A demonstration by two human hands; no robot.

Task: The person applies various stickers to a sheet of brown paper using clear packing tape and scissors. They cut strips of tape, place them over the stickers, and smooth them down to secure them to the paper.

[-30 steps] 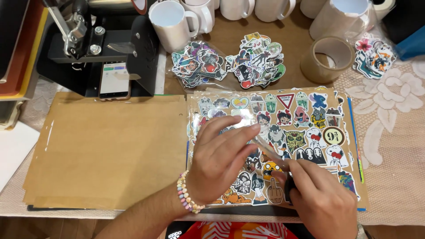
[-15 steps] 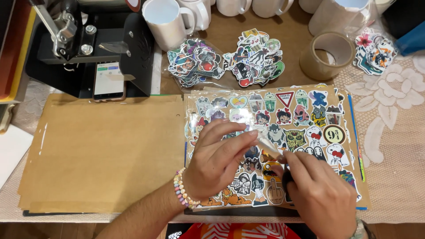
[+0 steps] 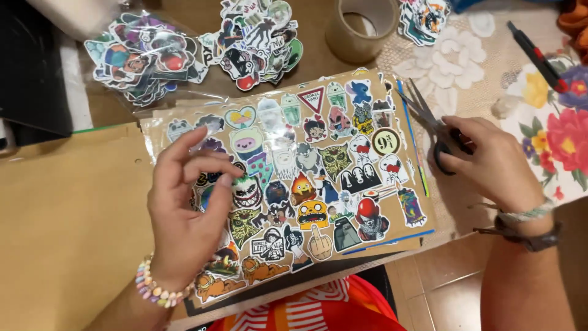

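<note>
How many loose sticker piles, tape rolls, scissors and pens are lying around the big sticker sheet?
Loose sticker piles: 3
Tape rolls: 1
Scissors: 1, under the right hand
Pens: 1
Total: 6

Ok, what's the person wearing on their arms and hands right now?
Both hands are bare, no gloves, and no sleeves reach the forearms. The left hand has a beaded bracelet of pastel, multicoloured beads at the wrist. The right hand has a thin pale woven band and below it a dark strap.
</note>
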